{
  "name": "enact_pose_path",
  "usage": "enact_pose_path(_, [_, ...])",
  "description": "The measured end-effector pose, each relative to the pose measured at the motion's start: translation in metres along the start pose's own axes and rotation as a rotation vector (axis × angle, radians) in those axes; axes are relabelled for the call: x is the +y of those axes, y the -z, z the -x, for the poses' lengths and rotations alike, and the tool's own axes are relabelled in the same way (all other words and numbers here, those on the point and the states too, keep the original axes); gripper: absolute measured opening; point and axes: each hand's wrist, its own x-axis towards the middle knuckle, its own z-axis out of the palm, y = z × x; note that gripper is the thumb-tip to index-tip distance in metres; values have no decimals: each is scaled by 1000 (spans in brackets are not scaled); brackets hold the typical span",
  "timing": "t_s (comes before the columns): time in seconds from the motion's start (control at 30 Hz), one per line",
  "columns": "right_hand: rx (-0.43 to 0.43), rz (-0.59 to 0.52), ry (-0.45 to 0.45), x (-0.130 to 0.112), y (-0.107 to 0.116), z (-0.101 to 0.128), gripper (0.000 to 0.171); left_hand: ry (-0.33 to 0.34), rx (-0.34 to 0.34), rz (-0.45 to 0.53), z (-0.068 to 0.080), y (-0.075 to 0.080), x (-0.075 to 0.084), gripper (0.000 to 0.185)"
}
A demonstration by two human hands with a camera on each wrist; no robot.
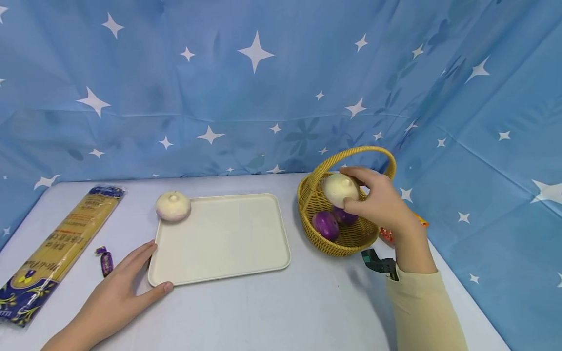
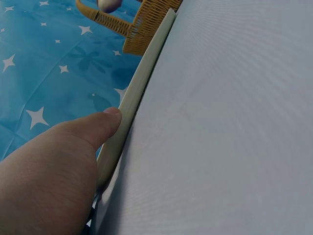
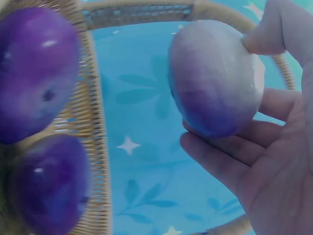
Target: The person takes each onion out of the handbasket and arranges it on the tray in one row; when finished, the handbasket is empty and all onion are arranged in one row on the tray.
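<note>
My right hand holds a white-and-purple turnip above the wicker basket, thumb on one side and fingers on the other. Below it, inside the basket, lie two purple turnips, purple sides showing. My left hand spans the near left corner of a cream tray. Its thumb touches the front rim and the fingers reach along the left side. Another pale turnip sits at the tray's far left corner, root tip up.
A long pack of spaghetti lies on the left of the white table. Between it and the tray is a purple-wrapped candy. A red packet is partly hidden behind the basket and right arm. Blue star-patterned cloth hangs behind.
</note>
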Motion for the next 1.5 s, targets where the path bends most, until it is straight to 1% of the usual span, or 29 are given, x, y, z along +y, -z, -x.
enact_pose_path(0.13, [3,32,33,-10,10,7,68,0,-1,0,0,0,0,108])
enact_pose_path(0.33, [15,49,89,-27,20,16,69,10,-8,-7,-1,0,1,110])
enact_pose_path(0.5, [68,64,208,-41,22,22,72,11,-10,-5,-1,0,1,110])
enact_pose_path(0.6, [109,31,277,-53,19,23,75,9,-8,-1,-1,0,0,110])
enact_pose_path(0.73, [125,-72,321,-67,7,22,75,7,-3,3,0,0,0,110])
enact_pose_path(0.83, [108,-160,348,-75,-5,18,72,6,-3,7,0,-1,0,110])
enact_pose_path(0.9, [104,-197,361,-78,-14,14,71,5,-3,8,0,0,0,110])
enact_pose_path(1.07, [105,-256,347,-84,-34,3,70,-3,11,14,-2,1,0,110])
enact_pose_path(1.3, [77,-347,294,-95,-59,-15,69,-8,22,23,-2,0,1,110])
enact_pose_path(1.43, [76,-379,291,-100,-74,-28,70,-10,30,23,-1,0,0,109])
enact_pose_path(1.5, [72,-384,290,-104,-81,-34,70,-7,23,30,0,0,0,109])
